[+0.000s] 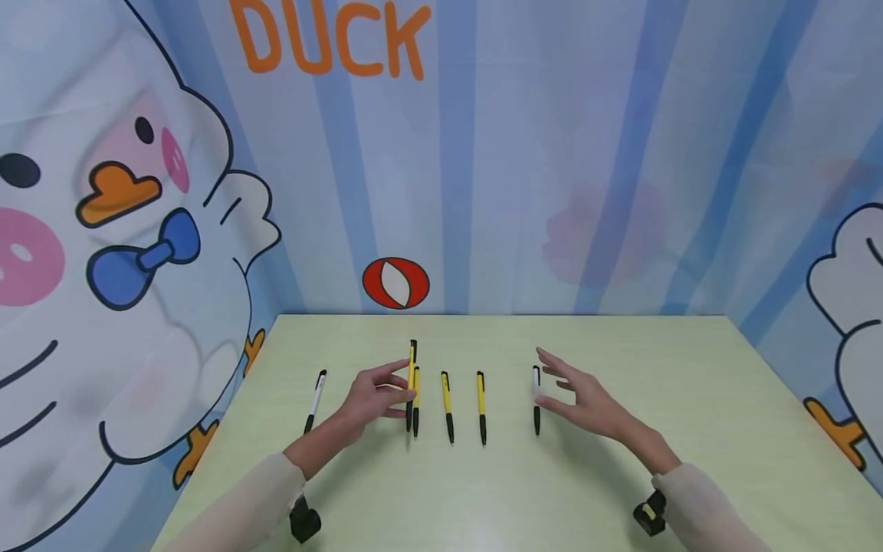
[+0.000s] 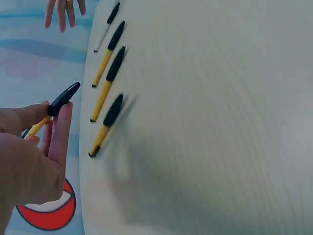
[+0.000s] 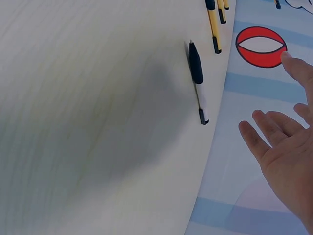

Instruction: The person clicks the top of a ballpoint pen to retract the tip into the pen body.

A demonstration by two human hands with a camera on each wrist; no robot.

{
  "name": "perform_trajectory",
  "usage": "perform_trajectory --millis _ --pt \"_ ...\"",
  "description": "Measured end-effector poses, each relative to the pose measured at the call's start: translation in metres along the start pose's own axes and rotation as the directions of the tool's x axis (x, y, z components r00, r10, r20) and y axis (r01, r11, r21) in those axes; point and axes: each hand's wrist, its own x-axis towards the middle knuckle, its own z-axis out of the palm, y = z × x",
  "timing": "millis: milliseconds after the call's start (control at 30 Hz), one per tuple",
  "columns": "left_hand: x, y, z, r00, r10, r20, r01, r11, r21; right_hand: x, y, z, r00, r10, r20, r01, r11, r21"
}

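Observation:
My left hand (image 1: 375,395) pinches a yellow pen (image 1: 412,354) with a black grip between thumb and fingers, raised off the table. In the left wrist view, the black end of that pen (image 2: 63,99) sticks out past the fingertips. Just beside it in the head view lies another yellow pen (image 1: 417,383), with two more yellow pens (image 1: 446,395) (image 1: 480,395) in a row to the right. My right hand (image 1: 586,399) is open, fingers spread and holding nothing, close by a white pen (image 1: 536,383) with a black grip. That white pen (image 3: 198,73) lies on the table in the right wrist view.
A second white pen (image 1: 316,399) lies at the left of the pale table (image 1: 441,491), partly behind my left forearm. Behind the table's far edge hangs a blue striped cloth (image 1: 510,153) with cartoon ducks and orange lettering.

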Motion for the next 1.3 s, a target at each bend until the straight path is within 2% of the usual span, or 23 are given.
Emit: perform_trajectory --millis 167,333,600,833,1167,1300 --pt "0.0 -0.007 -0.022 0.996 -0.018 -0.083 0.022 0.999 0.042 -0.001 0.007 -0.001 1.0 0.004 -0.006 -0.004 1.0 -0.004" --pt "-0.001 -0.013 -0.035 0.99 -0.041 -0.138 0.051 0.996 0.074 -0.003 0.012 -0.001 1.0 0.007 -0.01 -0.007 1.0 -0.011" --pt "-0.001 -0.016 -0.046 0.987 -0.036 -0.154 0.059 0.987 0.147 -0.014 0.019 -0.002 0.999 0.03 -0.042 -0.031 0.999 -0.039" --pt "-0.001 -0.025 -0.059 0.986 -0.037 -0.165 0.072 0.975 0.211 -0.015 0.022 -0.003 0.999 0.046 -0.029 -0.047 0.998 -0.039" --pt "-0.005 -0.029 -0.066 0.981 -0.028 -0.189 0.089 0.942 0.324 -0.017 0.026 -0.004 0.999 0.042 -0.023 -0.042 0.999 -0.032" --pt "-0.002 -0.032 -0.066 0.982 0.009 -0.186 0.069 0.91 0.409 -0.019 0.027 -0.004 0.999 0.037 -0.029 -0.038 0.999 -0.035"
